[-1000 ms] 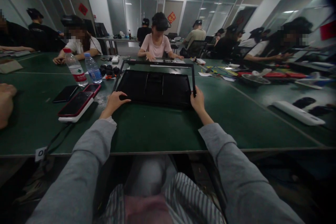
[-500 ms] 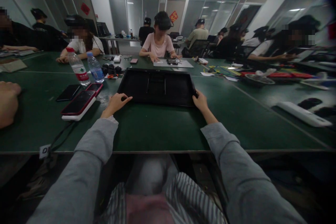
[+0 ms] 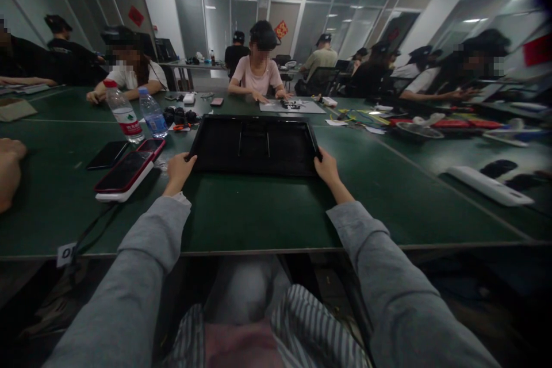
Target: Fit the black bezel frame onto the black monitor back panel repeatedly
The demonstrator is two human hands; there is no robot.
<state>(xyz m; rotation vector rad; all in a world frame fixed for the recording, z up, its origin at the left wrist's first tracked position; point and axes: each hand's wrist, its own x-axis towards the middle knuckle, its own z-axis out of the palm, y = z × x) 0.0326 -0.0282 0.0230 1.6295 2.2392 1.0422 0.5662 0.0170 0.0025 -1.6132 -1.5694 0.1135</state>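
Note:
A black rectangular tray (image 3: pixel 219 146) with raised edges and a small divided part in its middle is in front of me at the green table (image 3: pixel 259 213). My left hand (image 3: pixel 180 168) grips its near left corner, thumb on top and fingers at the outer side. At the near right corner, my right hand (image 3: pixel 326 165) holds the tray's edge between thumb and fingers. The inside of the tray is dark, and the undersides of both hands' grips are hidden.
Left of the tray are two water bottles (image 3: pixel 154 115), a red-rimmed phone (image 3: pixel 123 171) on a white block and a black phone (image 3: pixel 107 155). Another person's hand (image 3: pixel 9 169) rests at the far left. A white power strip (image 3: pixel 487 185) lies right.
My left hand has shifted left and closed round the tray's corner, its thumb no longer stretched over the near edge. My right hand still holds the right corner. The view has shifted slightly.

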